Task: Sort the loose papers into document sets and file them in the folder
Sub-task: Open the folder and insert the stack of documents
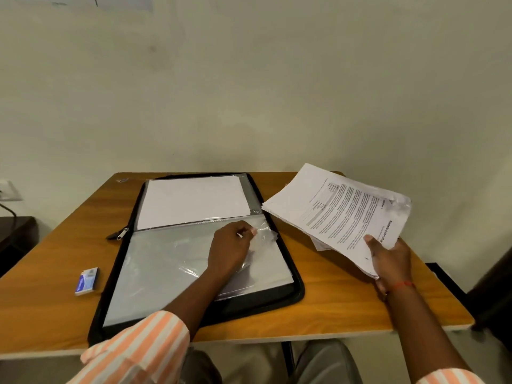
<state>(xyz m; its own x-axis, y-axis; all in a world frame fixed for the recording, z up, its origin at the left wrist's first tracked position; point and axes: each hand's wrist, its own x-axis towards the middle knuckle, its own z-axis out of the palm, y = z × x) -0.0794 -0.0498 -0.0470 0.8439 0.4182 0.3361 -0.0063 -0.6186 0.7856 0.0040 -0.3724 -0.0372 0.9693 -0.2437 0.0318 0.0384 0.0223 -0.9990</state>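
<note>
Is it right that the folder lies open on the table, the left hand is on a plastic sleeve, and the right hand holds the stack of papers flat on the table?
Not quite. In the head view the right hand holds the stack of papers raised off the table, not flat on it. The rest holds.

Can't read body text on top sheet of paper stack [340,214]; only bold heading partly legible, rest blurred. My right hand [390,261] covers stack's near corner; lower sheets show as edges only, count unclear. My left hand [230,250] hides part of folder [297,284] sleeve; can't tell if fingers pinch plastic or just press. Blank-looking page in far sleeve: print too faint to judge. Small box [86,281] label unreadable. Dark furniture at both frame sides cut off.
</note>
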